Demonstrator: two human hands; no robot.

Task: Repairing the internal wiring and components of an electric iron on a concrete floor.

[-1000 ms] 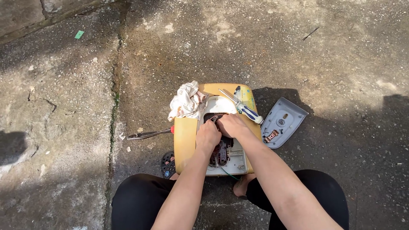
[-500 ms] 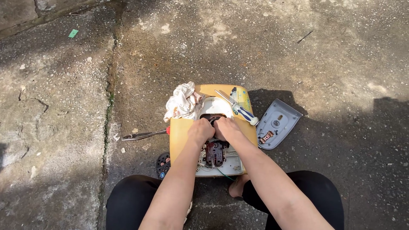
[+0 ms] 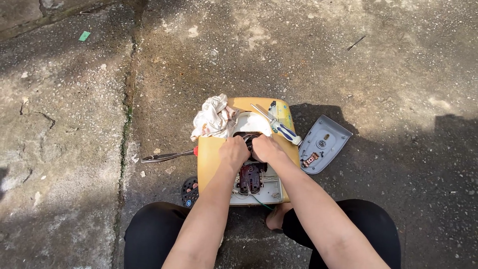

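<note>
Yellow plastic catches the sun where a low square stool [image 3: 211,164] serves as a workbench on a cracked concrete floor [image 3: 74,149], a person crouched over it with both bare forearms reaching forward from black-clad knees. The left hand [image 3: 233,152] and the right hand [image 3: 266,148] meet knuckle to knuckle at the middle of the stool, fingers curled down and closed around a small dark part [image 3: 247,137] at the top of an opened white appliance casing [image 3: 251,182]; how firmly each hand grips it cannot be told, since the fingertips are hidden beneath the knuckles. The casing lies flat on the stool's top, its long axis running away from the person, its rounded end pointing to the far edge and its squared end, with exposed dark red terminals and thin wires, nearest the knees. A blue-and-white-handled screwdriver [image 3: 279,127] rests diagonally across the stool's far right corner, its metal tip pointing up and left. A crumpled white cloth [image 3: 213,119] sits on the far left corner, touching the casing. A slim metal tool with a red collar [image 3: 167,157] lies on the floor just left of the stool, pointing away from it. A grey, shield-shaped cover plate [image 3: 323,144] lies on the floor to the right, its narrow end towards the person.
</note>
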